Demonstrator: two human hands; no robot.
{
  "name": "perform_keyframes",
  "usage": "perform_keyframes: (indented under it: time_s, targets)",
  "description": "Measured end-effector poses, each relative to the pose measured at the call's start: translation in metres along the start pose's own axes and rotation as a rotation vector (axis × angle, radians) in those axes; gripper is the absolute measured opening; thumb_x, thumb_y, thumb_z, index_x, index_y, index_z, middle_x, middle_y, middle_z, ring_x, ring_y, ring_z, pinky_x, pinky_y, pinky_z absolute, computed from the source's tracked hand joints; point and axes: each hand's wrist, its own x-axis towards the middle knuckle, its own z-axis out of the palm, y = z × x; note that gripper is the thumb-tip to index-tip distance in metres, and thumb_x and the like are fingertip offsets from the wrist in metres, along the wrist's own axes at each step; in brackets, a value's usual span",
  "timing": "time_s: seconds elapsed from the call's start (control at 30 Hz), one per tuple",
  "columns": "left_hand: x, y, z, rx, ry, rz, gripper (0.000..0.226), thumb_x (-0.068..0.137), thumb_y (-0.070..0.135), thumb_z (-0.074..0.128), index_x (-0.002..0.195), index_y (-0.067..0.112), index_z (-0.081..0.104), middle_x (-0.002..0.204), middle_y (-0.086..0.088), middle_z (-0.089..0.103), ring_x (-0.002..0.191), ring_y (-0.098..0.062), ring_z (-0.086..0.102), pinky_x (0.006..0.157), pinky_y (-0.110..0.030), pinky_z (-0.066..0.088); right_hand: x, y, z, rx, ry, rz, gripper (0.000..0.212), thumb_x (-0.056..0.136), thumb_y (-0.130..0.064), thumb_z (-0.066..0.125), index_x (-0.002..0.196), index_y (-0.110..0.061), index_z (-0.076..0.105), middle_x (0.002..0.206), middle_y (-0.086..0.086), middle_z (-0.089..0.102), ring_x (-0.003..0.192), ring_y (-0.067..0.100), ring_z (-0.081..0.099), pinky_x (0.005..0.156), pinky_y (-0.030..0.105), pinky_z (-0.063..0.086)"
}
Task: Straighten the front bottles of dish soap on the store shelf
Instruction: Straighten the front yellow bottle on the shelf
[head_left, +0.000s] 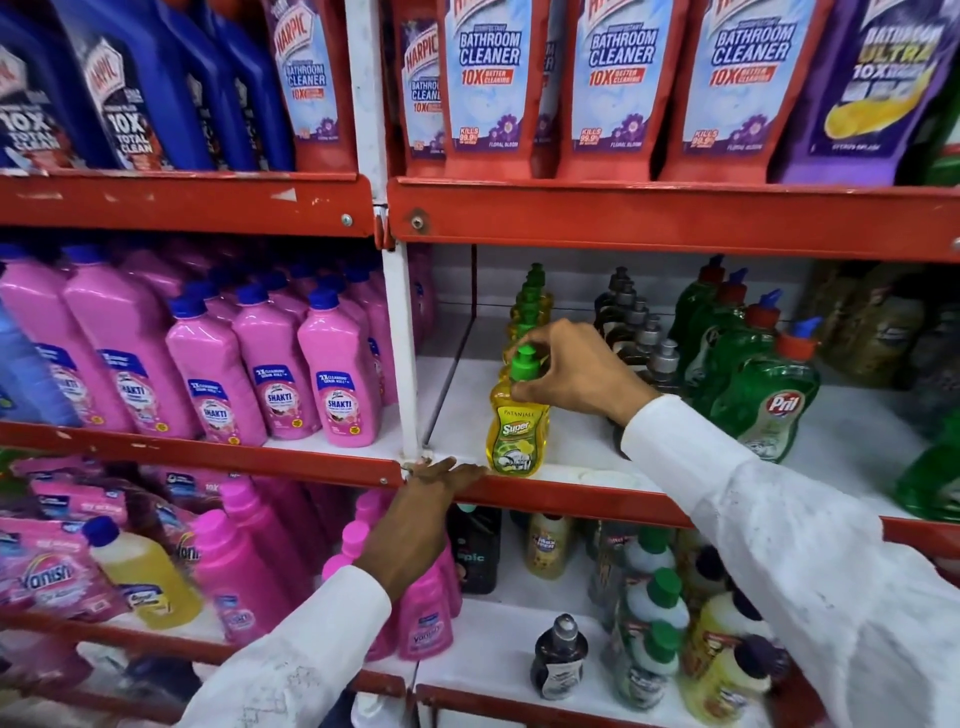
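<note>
While right hand (566, 371) pinches yellow bottle (517, 431) cap, left hand (431, 499) beside

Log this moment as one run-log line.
right hand: pinching green cap of front yellow plastic dish soap bottle | left hand: resting flat on red metal shelf edge | bottle: upright, label forward

Right hand (566, 371) pinching yellow soap bottle (517, 431) cap, left hand (434, 486) on shelf edge (571, 501)
</note>
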Motion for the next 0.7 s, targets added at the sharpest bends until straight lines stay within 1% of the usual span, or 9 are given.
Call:
perform_keyframes:
  time_s: [0.13,0.2,0.27,0.33,0.4,0.53,0.6,0.63,0.7]
  targets:
    - [-0.002,0.001,0.001,0.056,-0.044,0.031,0.090,0.064,-0.022,0.048,0.139,0.027,0.046,0.144,-0.002,0.053,0.141,-0.022,0.036,0.119,-0.045,0.030,0.001,0.009,0.009,-0.022,-0.023,0.050,0.040,0.070,-0.028,0.087,0.104,-0.013,0.074,0.098,0.003,0.076,0.088,0.017,0.069,0.076,0.025,0.051]
    - [-0.005,0.011,0.004,0.197,-0.045,0.052,0.080,0.067,-0.010,0.056,0.140,0.021,0.043,0.142,-0.002,0.055,0.138,-0.026,0.039,0.119,-0.049,0.028,0.001,0.011,0.010,-0.003,0.001,0.074,0.047,0.068,-0.029,0.088,0.110,-0.013,0.072,0.098,-0.001,0.071,0.087,0.013,0.065,0.073,0.019,0.047]
    - [-0.010,0.021,0.010,0.372,-0.023,0.054,0.074,0.070,0.006,0.062,0.141,0.017,0.042,0.144,-0.005,0.053,0.137,-0.028,0.042,0.118,-0.054,0.029,-0.003,0.012,0.009,0.029,0.038,0.092,0.053,0.068,-0.026,0.089,0.115,-0.011,0.069,0.097,-0.003,0.067,0.081,0.007,0.061,0.064,0.007,0.043]
    - [-0.013,0.027,0.020,0.445,0.013,0.051,0.071,0.071,0.020,0.063,0.139,0.015,0.044,0.143,-0.009,0.054,0.133,-0.031,0.046,0.114,-0.056,0.033,-0.013,0.013,0.007,0.085,0.091,0.100,0.055,0.068,-0.023,0.089,0.117,-0.011,0.068,0.102,-0.001,0.071,0.071,0.003,0.060,0.062,0.005,0.046]
    - [-0.016,0.035,0.028,0.422,0.030,0.075,0.068,0.074,0.026,0.060,0.139,0.014,0.044,0.142,-0.009,0.054,0.131,-0.032,0.047,0.112,-0.056,0.036,-0.034,0.016,0.006,0.118,0.180,0.078,0.050,0.070,-0.023,0.088,0.115,-0.015,0.069,0.103,-0.004,0.072,0.068,0.004,0.062,0.063,0.011,0.053]
    - [-0.015,0.049,0.044,0.379,0.055,0.169,0.064,0.080,0.028,0.054,0.141,0.015,0.040,0.144,-0.009,0.050,0.134,-0.032,0.042,0.116,-0.054,0.032,-0.103,0.032,0.016,0.112,0.369,0.062,0.029,0.076,-0.018,0.082,0.102,-0.023,0.071,0.090,-0.016,0.066,0.069,0.004,0.062,0.063,0.015,0.054]
    - [-0.014,0.052,0.051,0.359,0.056,0.186,0.064,0.082,0.026,0.054,0.143,0.012,0.038,0.145,-0.012,0.048,0.136,-0.032,0.039,0.117,-0.054,0.028,-0.133,0.048,0.031,0.137,0.309,0.139,0.021,0.078,-0.014,0.080,0.095,-0.022,0.072,0.084,-0.013,0.069,0.065,0.008,0.065,0.061,0.014,0.054]
    - [-0.014,0.053,0.056,0.339,0.056,0.184,0.065,0.082,0.024,0.055,0.143,0.010,0.037,0.146,-0.014,0.047,0.138,-0.032,0.037,0.118,-0.054,0.027,-0.144,0.057,0.043,0.148,0.227,0.184,0.018,0.078,-0.011,0.079,0.092,-0.021,0.073,0.080,-0.012,0.071,0.064,0.010,0.066,0.061,0.013,0.053]
    - [-0.016,0.053,0.061,0.288,0.054,0.168,0.066,0.082,0.021,0.055,0.143,0.006,0.037,0.148,-0.017,0.044,0.140,-0.032,0.034,0.119,-0.052,0.026,-0.160,0.079,0.076,0.091,0.010,0.244,0.014,0.078,-0.009,0.076,0.089,-0.016,0.073,0.080,-0.006,0.074,0.065,0.010,0.066,0.064,0.021,0.054]
